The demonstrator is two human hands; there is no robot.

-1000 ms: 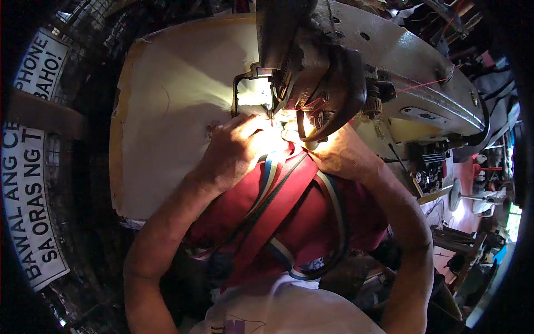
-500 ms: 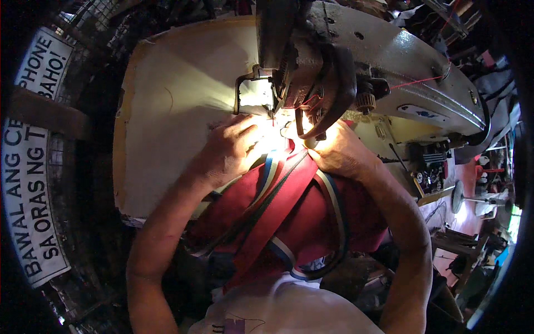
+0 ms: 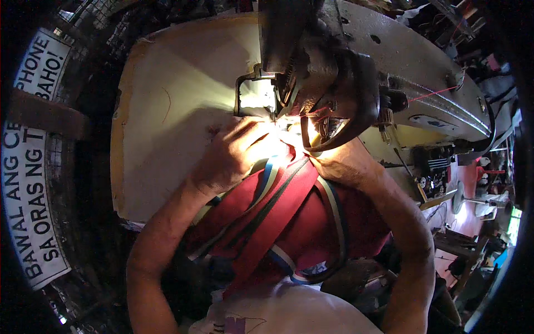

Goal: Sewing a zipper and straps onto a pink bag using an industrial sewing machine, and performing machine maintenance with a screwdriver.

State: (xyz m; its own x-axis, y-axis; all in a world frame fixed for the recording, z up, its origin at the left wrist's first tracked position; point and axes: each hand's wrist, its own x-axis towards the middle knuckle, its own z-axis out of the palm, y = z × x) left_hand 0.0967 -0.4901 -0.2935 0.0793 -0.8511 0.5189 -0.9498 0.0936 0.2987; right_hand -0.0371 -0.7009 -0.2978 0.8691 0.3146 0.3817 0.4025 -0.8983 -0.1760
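Under the lit head of a sewing machine (image 3: 356, 72), my hands meet at the needle area. My left hand (image 3: 242, 147) has its fingers bent and pressed together on the gathered top of red fabric (image 3: 356, 217). On the other side, my right hand (image 3: 342, 161) grips the fabric's right edge, its fingers partly hidden behind the machine head. A red strap (image 3: 278, 231) and a striped blue, cream and dark webbing strap (image 3: 335, 209) run from between my hands down over my lap. Glare washes out the fingertips and the spot under the needle.
A pale worktable (image 3: 161, 139) with a worn brown edge extends left of the machine. Red thread (image 3: 431, 94) runs along the machine's arm. Signs (image 3: 33, 206) hang on mesh at far left. A fan (image 3: 459, 197) and clutter stand at right.
The machine head appears lower and further right in view, as the view has shifted slightly. Both hands keep their hold beside the needle, and the straps lie nearly as before.
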